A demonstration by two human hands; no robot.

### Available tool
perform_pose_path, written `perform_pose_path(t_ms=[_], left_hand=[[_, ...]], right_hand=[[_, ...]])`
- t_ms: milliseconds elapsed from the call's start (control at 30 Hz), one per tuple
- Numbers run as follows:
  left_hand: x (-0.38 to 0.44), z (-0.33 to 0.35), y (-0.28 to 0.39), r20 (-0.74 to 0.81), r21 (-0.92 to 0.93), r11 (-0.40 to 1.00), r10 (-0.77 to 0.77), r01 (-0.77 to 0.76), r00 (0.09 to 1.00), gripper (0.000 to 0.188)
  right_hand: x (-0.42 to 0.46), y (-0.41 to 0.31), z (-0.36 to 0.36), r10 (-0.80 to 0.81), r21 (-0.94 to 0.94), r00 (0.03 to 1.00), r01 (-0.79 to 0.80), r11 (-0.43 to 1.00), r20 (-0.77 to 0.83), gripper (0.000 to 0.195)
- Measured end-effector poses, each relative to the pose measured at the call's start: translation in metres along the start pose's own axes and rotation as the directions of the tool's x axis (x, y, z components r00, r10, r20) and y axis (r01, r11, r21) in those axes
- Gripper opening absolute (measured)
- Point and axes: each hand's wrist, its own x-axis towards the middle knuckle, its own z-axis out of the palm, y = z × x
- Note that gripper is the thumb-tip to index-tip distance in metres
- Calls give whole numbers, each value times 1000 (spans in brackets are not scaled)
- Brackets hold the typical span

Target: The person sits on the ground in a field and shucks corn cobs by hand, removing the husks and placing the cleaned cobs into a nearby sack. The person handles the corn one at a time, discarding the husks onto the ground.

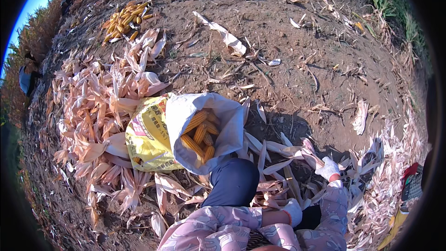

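My right hand (328,169), in a white knit glove, is closed around the end of a dry corn husk (310,153) at the right. My left hand (293,212), gloved too, is low at my lap beside my dark-trousered knee; its fingers are partly hidden, and I cannot tell whether it holds anything. Left of the hands, against my other knee, lies a yellow and white woven sack (153,136) with printed writing. Its mouth is rolled back, and several husked yellow corn cobs (200,133) show inside. Dry husks lie around both hands.
A large heap of husks (94,111) lies left of the sack. Beyond it is a pile of husked cobs (123,21) on the soil. More husks (383,181) cover the right side. People (26,78) are at the far left by standing plants.
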Motion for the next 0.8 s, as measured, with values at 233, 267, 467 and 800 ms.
perform_pose_path(t_ms=[233, 267, 467, 800], left_hand=[[4, 13, 6, -7, 23, 999, -22, 22, 1000, 18], [5, 11, 5, 6, 8, 1000, -19, 19, 1000, 18], [4, 5, 6, 21, -13, 1000, 15, -15, 1000, 20], [2, 9, 6, 7, 41, 999, 25, -26, 1000, 19]], right_hand=[[-47, 62, 37, 23, 408, 975, 71, 910, -221, 65], [-50, 66, 44, 13, 456, 965, 112, 883, -263, 60], [-41, 74, 42, 36, 460, 985, 46, 887, -170, 60], [-40, 59, 36, -32, 167, 999, 28, 986, 19, 55]])
